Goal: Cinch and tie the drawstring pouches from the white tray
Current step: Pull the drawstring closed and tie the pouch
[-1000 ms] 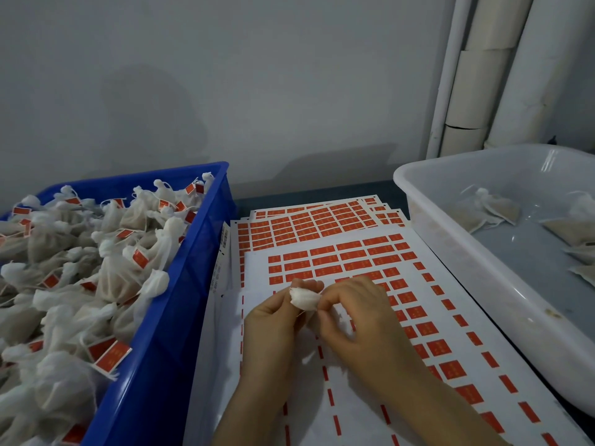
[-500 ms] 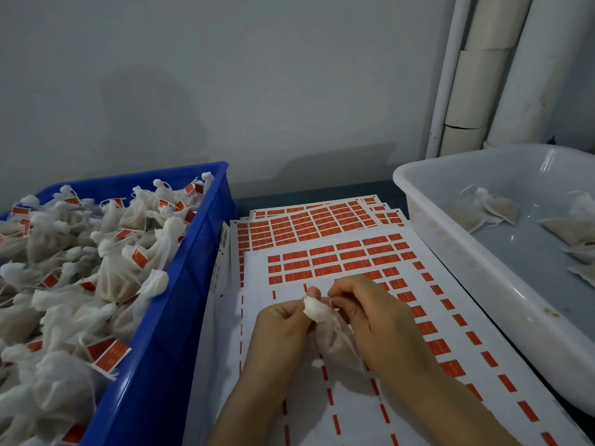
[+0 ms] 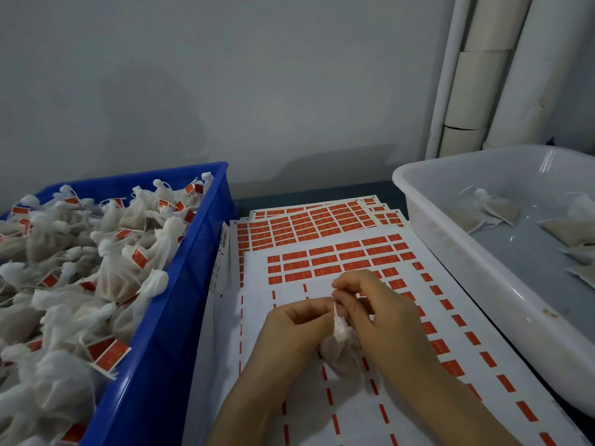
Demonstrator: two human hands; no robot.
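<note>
Pouch [image 3: 342, 344] held over the sheets [image 3: 322, 423], between bin [image 3: 180, 284] and tray [image 3: 450, 249]: neck gripped by the left hand [image 3: 293, 329], string [image 3: 335, 309] pinched in the curled fingertips of the right hand [image 3: 384, 320]. Hold the gathered neck firm, draw the string taut and straight away from it, then loop close against the cloth for a tight knot. Best not to yank: thin string, soft cloth, likely to slip.
</note>
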